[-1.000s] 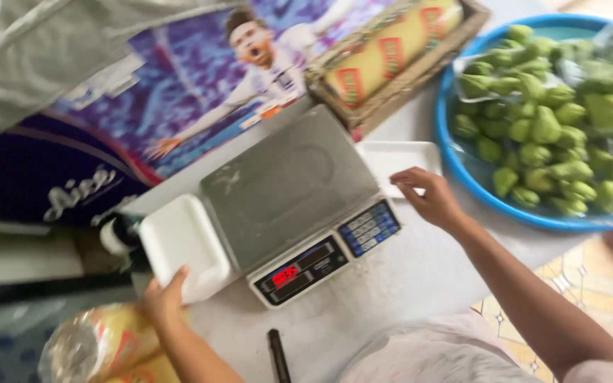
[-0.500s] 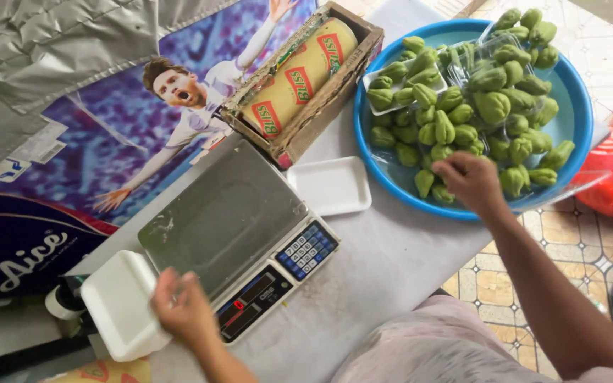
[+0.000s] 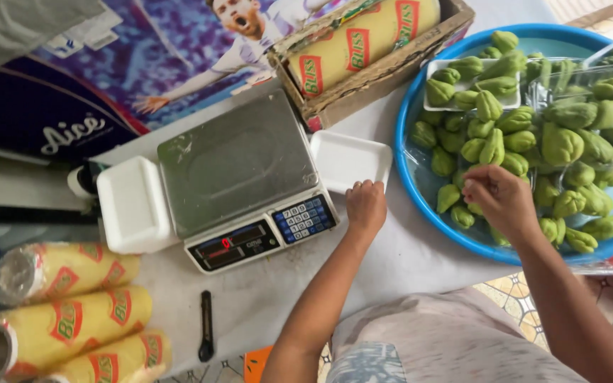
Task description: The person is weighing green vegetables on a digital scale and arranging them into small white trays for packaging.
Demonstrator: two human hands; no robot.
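My left hand (image 3: 367, 206) rests with curled fingers on the near edge of an empty white foam tray (image 3: 349, 157), which lies just right of a digital scale (image 3: 239, 170). My right hand (image 3: 501, 200) is over the near left part of a blue basin (image 3: 409, 167) heaped with green chayotes (image 3: 562, 142). Its fingertips are bunched down among the small fruits, and they hide whether they hold one. A second foam tray (image 3: 438, 67) with several chayotes sits in the basin.
A stack of white foam trays (image 3: 133, 206) stands left of the scale. Yellow rolls of wrap (image 3: 65, 319) lie at the near left, another roll (image 3: 363, 35) in a wooden crate behind the scale. A black cutter (image 3: 207, 326) lies on the table's front edge.
My left hand has left the foam stack on the scale's left and crossed to the tray on its right. My right hand stays over the basin's chayotes. The view shifted.
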